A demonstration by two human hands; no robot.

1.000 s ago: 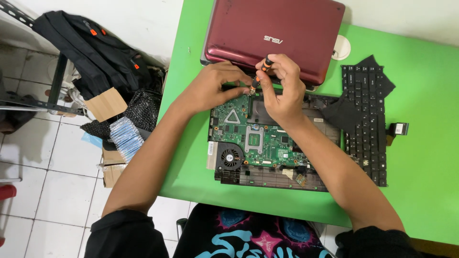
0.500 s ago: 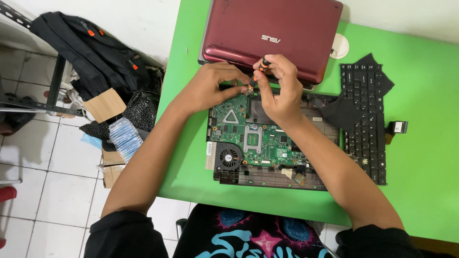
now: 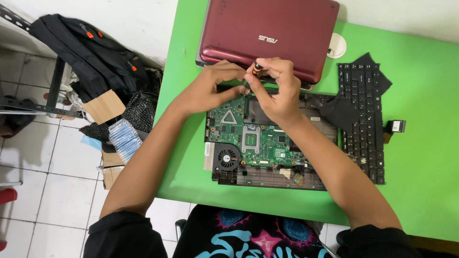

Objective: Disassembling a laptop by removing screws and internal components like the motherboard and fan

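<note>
Right hand (image 3: 277, 93) pinches a small screwdriver (image 3: 257, 68) with a black and orange handle, fingers closed round it, tip down at the far edge of the green circuit board (image 3: 253, 138). Left hand (image 3: 215, 88) rests half-curled beside the tip, holding nothing visible. Driver is best kept upright and pressed lightly, so it does not slip onto the board.

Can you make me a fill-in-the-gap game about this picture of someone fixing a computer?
1. The right hand holds a small screwdriver with an orange and ____ handle.
2. The table is painted ____.
3. The round fan sits at the near-left corner of the ____ circuit board.
4. The loose black keyboard lies on the ____ side of the opened laptop base.

Missing words: black; green; green; right
</note>
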